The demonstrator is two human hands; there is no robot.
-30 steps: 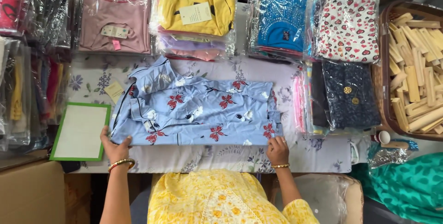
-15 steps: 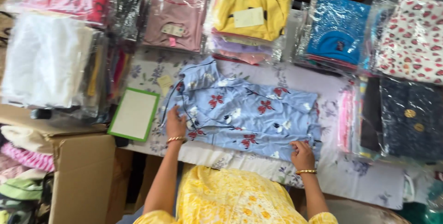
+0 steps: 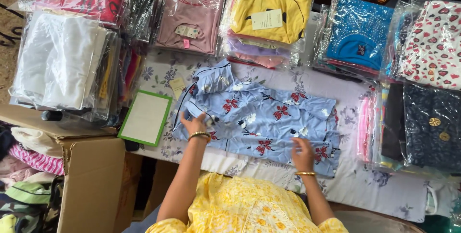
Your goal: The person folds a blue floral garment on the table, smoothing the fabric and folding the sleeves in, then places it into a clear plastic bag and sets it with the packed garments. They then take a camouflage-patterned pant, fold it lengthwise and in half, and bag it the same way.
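Two bare hands rest on a light blue garment (image 3: 259,118) printed with red and white flowers, which lies spread flat on a pale floral table cover (image 3: 384,190) in the middle of the scene. The left hand (image 3: 194,125) sits on the garment's left part near its collar end, fingers bent and pinching a bit of the cloth. The right hand (image 3: 302,154) lies palm down on the near edge toward the right, fingers spread loosely and gripping nothing. Each wrist carries a gold bangle.

Just left of the garment lies a white board with a green border (image 3: 145,118), with a small yellowish tag (image 3: 177,86) beyond it. Along the far side stand stacks of clothes in clear bags: a pink top (image 3: 192,19), a yellow one with dark marks (image 3: 273,2), a bright blue one (image 3: 357,34) and a white one with red hearts (image 3: 432,43). A dark bagged garment with gold buttons (image 3: 430,125) lies at the right. An open cardboard box (image 3: 91,180) stands at the near left.
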